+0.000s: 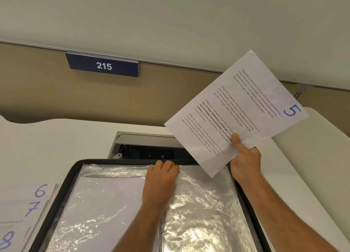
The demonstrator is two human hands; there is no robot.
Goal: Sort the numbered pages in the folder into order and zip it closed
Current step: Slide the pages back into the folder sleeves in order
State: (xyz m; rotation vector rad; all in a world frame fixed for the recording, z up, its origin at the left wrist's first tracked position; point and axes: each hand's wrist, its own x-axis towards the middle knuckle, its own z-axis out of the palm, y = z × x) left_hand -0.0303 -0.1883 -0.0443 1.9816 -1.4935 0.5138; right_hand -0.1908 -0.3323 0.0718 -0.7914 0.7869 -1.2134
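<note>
Open on the desk, the folder (62, 187) has the left hand (161, 177) curled over its top sleeve edge, while just right of the folder the right hand (244, 157) pinches page 5 (234, 107) by its bottom edge, held up tilted.

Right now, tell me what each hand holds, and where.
Right hand pinches page 5 at its lower edge. Left hand grips the plastic sleeve top.
</note>
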